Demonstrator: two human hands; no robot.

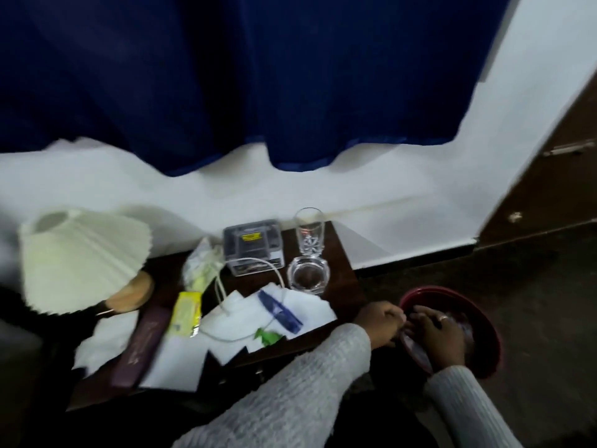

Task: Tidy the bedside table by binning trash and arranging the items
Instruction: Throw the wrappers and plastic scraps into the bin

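- Hands are being held together over the red bin [484,331] on the floor to the right of the table [347,279]: the left hand [381,323] is curled at the rim, the right hand [441,334] is lying fingers-down inside on a crumpled, pale plastic lining or wrapper; what exactly is being pinched cannot be told through the blur.
- Trash is being left on the table in some quantity: white tissues [245,315] are lying spread over the front half, a yellow wrapper [185,313] is resting beside a long purple box [142,344], and a crumpled clear bag [203,263] is sitting behind them.
- Risk is being judged highest at the right rear corner, where a tall glass [309,231] is standing just behind a glass ashtray [308,274]; a sleeve being swung back from the bin could be knocking either off the edge.
- Trouble is also being invited by the white cable [223,287], which is looping from the grey device [253,247] across the tissues; tissues being pulled carelessly could be dragging the cable, the blue pen [279,310] or the green scrap [266,336] along.
- Crowding is being added at the left by a lamp with a pleated shade [80,260].
- Dark wood is being shown as the table surface; behind it, a white wall and a deep blue curtain [258,76] are hanging, with a brown door [549,189] at the right and dark flooring below.
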